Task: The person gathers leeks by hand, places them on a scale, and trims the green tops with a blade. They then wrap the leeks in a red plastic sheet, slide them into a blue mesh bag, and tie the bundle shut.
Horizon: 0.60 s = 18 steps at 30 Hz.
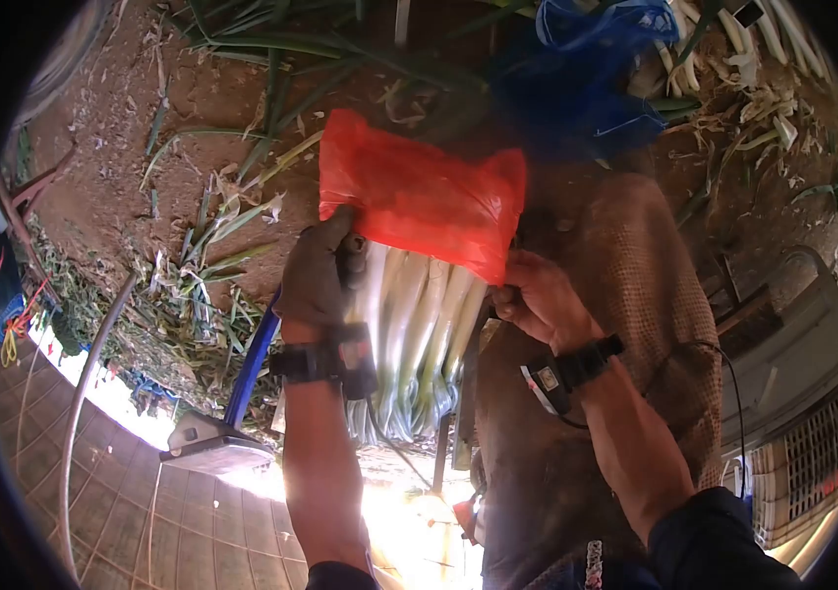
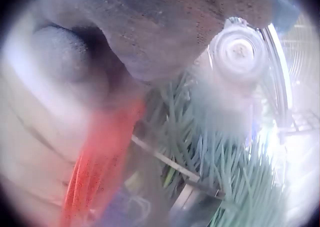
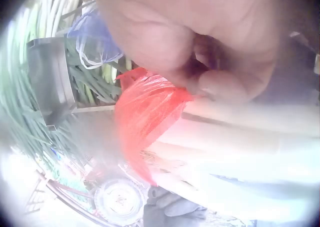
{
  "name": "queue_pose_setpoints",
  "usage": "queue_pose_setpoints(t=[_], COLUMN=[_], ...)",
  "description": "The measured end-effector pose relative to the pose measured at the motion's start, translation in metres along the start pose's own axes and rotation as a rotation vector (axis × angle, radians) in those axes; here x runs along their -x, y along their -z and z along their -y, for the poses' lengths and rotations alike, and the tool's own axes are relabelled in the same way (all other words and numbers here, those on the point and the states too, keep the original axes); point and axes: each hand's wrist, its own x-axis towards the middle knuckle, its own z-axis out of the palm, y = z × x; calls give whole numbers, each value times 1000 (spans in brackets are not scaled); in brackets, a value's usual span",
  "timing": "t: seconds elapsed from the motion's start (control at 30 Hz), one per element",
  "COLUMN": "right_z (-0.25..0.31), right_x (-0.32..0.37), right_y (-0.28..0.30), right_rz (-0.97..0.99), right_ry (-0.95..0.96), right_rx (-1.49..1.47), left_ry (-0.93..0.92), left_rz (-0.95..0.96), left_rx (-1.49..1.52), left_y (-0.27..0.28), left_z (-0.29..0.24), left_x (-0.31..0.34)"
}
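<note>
A red plastic bag (image 1: 424, 192) is drawn over the end of a bundle of long green onions (image 1: 409, 324), whose pale stalks show below its edge. My left hand (image 1: 316, 275), in a dark glove, grips the bag's left edge beside the stalks. At the lower right corner my bare right hand (image 1: 542, 300) pinches the plastic between thumb and fingers. The right wrist view shows the bag (image 3: 150, 109) pulled out from those fingertips, with the pale stalks alongside. Blurred red plastic (image 2: 100, 162) hangs below the glove in the left wrist view.
A blue mesh bag (image 1: 586, 79) lies beyond the red bag, near more green onions (image 1: 787, 39). Burlap (image 1: 655, 265) covers the person's lap. Leaf scraps (image 1: 227, 236) litter the dirt floor. A blue-handled tool (image 1: 252, 364) stands at left, a plastic crate (image 1: 812, 462) at right.
</note>
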Motion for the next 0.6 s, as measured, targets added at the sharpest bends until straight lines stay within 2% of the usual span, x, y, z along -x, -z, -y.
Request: queue_pose_setpoints(t=[0.03, 0.13, 0.27, 0.37, 0.47, 0.53, 0.57, 0.6], right_z=[0, 4, -8, -20, -16, -26, -25, -21], right_x=[1, -5, -15, -8, -7, -11, -11, -9], right_y=[-2, 1, 15, 14, 8, 15, 21, 21], right_rz=[-2, 69, 96, 38, -9, 95, 136, 88], right_ry=[7, 23, 15, 24, -4, 64, 115, 126], right_rx=[-21, -22, 74, 51, 49, 34, 38, 59], left_ry=[1, -32, -52, -74, -92, -457, -480, -502], left_rz=[82, -150, -238, -118, 274, 180, 159, 136], left_rx=[81, 214, 291, 429, 765, -16, -57, -98], left_y=[9, 25, 11, 16, 44, 78, 88, 98], left_z=[6, 34, 44, 31, 27, 41, 51, 60], left_x=[-7, 17, 36, 26, 0, -8, -14, -20])
